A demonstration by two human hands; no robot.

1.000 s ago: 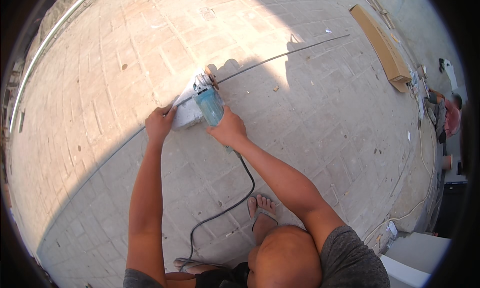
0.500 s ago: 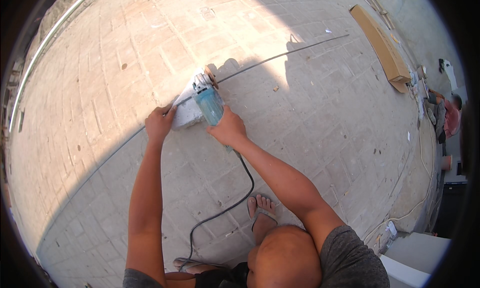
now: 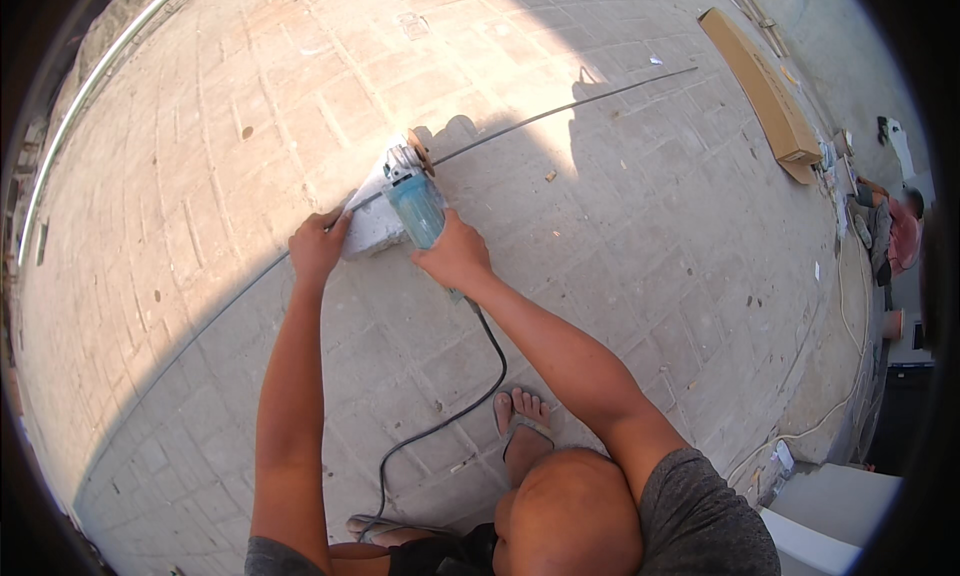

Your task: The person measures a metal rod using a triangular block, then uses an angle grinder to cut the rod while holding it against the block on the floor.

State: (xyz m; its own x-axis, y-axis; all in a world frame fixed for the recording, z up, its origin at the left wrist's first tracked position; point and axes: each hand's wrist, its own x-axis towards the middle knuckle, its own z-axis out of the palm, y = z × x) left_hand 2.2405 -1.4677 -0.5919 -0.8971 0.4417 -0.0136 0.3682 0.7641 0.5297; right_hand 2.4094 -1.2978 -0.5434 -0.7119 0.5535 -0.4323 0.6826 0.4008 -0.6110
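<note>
My left hand is closed on a long thin metal rod where it crosses a pale, rough block on the paving. My right hand grips the body of a teal angle grinder. The grinder's head and disc are over the rod at the far end of the block; whether the disc touches the rod I cannot tell. A black cord runs from the grinder back past my sandalled foot.
A long cardboard box lies at the upper right. At the right edge a person in pink is low beside some clutter. A pale cable runs down the right. A long white pipe lies at the upper left. Sunlight and shadow divide the paved ground.
</note>
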